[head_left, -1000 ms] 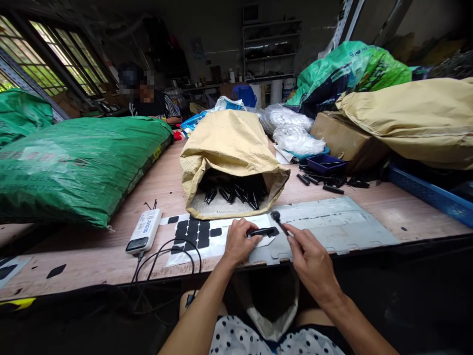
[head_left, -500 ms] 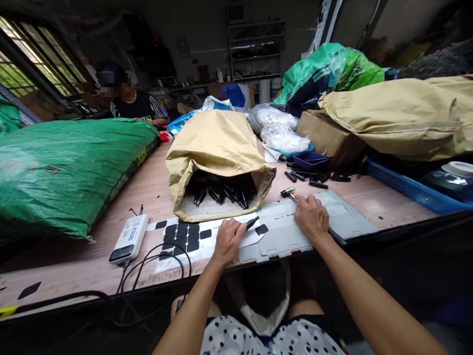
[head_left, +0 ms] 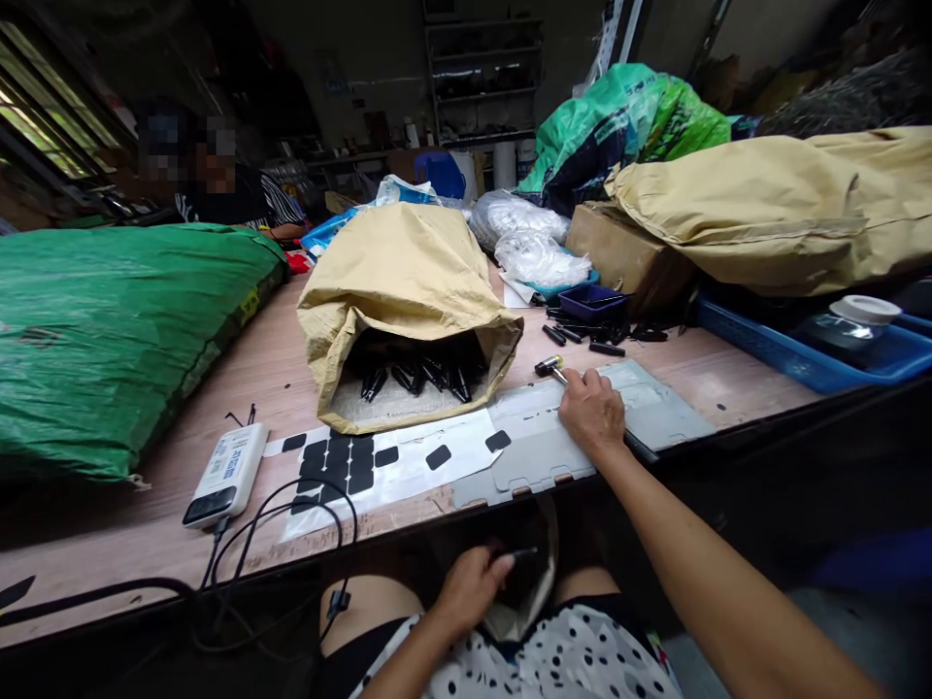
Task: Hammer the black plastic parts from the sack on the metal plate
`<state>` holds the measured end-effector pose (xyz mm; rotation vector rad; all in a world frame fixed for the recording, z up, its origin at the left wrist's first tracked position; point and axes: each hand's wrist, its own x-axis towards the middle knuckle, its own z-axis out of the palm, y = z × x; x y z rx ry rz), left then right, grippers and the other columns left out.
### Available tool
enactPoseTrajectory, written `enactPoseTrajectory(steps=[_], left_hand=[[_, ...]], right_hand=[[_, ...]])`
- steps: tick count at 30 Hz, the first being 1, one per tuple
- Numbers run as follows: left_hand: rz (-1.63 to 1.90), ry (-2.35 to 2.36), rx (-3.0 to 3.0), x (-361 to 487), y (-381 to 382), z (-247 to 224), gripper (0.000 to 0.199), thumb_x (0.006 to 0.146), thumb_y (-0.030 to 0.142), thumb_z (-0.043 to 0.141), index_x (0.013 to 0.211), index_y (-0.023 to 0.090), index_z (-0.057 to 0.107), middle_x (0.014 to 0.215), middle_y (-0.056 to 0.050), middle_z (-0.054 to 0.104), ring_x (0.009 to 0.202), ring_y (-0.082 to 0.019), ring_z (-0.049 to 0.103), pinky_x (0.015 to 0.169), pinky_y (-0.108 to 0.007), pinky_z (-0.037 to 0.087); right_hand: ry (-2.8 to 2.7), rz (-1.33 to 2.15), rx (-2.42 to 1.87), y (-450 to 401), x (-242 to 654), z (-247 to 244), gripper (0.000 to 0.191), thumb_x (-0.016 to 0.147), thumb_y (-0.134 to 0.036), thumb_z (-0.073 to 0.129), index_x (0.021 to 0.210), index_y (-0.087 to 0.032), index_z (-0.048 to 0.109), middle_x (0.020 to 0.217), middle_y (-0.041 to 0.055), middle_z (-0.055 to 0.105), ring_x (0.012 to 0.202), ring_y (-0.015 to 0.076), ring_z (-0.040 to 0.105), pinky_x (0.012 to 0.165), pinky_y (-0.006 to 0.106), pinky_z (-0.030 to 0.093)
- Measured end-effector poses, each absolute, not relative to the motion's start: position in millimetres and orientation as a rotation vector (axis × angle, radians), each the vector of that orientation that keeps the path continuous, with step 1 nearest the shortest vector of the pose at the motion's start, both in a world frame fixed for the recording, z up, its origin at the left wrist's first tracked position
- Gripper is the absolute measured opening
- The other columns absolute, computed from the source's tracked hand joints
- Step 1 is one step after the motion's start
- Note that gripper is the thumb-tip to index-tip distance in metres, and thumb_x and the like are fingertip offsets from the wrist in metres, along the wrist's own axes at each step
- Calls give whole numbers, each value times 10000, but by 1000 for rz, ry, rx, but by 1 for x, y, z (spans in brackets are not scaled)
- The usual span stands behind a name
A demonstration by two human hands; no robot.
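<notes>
From where I stand, the left hand (head_left: 470,587) is down below the edge of the bench (head_left: 408,516), pinching a black piece (head_left: 521,556) between thumb and fingers, its far end poking out to the right over the mouth of the lap bag (head_left: 504,623). The step looks like letting that piece go into the bag. To do it well, I'd get the piece well inside the rim before loosening the fingers, and let it down gently, so it neither catches the cloth nor skips off onto the floor.

The left forearm is tucked close, slanting up and rightward from the lap. The right arm, by contrast, reaches long across the bench edge, back of the hand uppermost. That right hand (head_left: 593,410) is curled over the hammer (head_left: 550,367), whose head points away at the far edge of the grey board (head_left: 535,468); the fingers seem wrapped on the shaft, though I cannot see their undersides. Best keep that hand quiet and the hammer low while the left one works.
</notes>
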<state>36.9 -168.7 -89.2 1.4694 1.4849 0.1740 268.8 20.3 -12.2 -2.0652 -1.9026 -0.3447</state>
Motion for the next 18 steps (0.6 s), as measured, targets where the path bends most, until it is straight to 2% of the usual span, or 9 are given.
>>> enactPoseTrajectory(steps=[3, 6, 7, 9, 12, 14, 15, 17, 18], left_hand=[[158, 1703, 1248, 42, -147, -130, 362, 985, 411, 431, 1239, 259, 640, 831, -38, 739, 890, -245, 700, 820, -365, 520], [199, 1696, 1315, 46, -140, -129, 437, 967, 365, 462, 1368, 254, 595, 1034, -89, 756, 1066, -274, 677, 936, -406, 509], [179, 1664, 1344, 47, -143, -120, 454, 953, 368, 489, 1377, 250, 602, 1087, -97, 752, 1091, -281, 670, 950, -413, 504], [135, 1506, 1435, 49, -150, -92, 430, 914, 386, 562, 1303, 243, 677, 1072, -83, 760, 1017, -273, 690, 904, -391, 520], [167, 1050, 1558, 48, -146, -35, 321, 832, 436, 698, 1068, 239, 792, 848, -24, 758, 784, -198, 681, 732, -292, 522], [319, 932, 1540, 39, -123, 4, 356, 857, 502, 681, 1040, 219, 795, 802, -22, 743, 733, -175, 670, 678, -270, 517], [451, 1028, 1563, 31, -106, 21, 354, 883, 508, 650, 1007, 211, 796, 829, -31, 747, 764, -180, 676, 701, -277, 531], [843, 1606, 1614, 8, -63, 45, 316, 859, 487, 664, 910, 204, 796, 823, -42, 739, 772, -203, 678, 730, -316, 552], [946, 1775, 1595, -6, -42, 51, 328, 884, 457, 629, 1013, 197, 783, 932, -69, 742, 884, -232, 680, 819, -359, 552]], right_hand=[[-1903, -342, -2066, 21, 269, -12, 365, 976, -238, 434, 1287, -227, 626, 1054, 116, 594, 953, 240, 512, 725, 334, 309], [-1902, -352, -2062, 21, 269, -12, 363, 975, -234, 436, 1284, -222, 625, 1042, 114, 592, 944, 237, 512, 714, 330, 300], [-1904, -356, -2061, 21, 269, -12, 360, 974, -232, 438, 1280, -217, 627, 1037, 114, 591, 939, 235, 513, 711, 328, 298], [-1907, -367, -2058, 21, 269, -13, 354, 969, -230, 450, 1273, -208, 631, 1027, 114, 588, 928, 232, 512, 707, 325, 296], [-1907, -398, -2049, 20, 269, -14, 353, 958, -233, 472, 1270, -212, 634, 1018, 110, 583, 910, 230, 505, 703, 323, 295], [-1908, -418, -2043, 20, 270, -15, 354, 955, -233, 475, 1270, -215, 635, 1011, 109, 581, 899, 230, 500, 699, 323, 290], [-1909, -424, -2042, 20, 270, -15, 355, 954, -232, 474, 1270, -214, 636, 1006, 109, 581, 895, 230, 499, 697, 323, 287], [-1907, -433, -2033, 20, 270, -16, 358, 953, -230, 474, 1273, -211, 634, 1003, 110, 583, 895, 232, 498, 692, 324, 281], [-1904, -434, -2027, 20, 271, -17, 359, 951, -228, 477, 1274, -211, 633, 1005, 110, 584, 898, 233, 499, 690, 325, 279]])
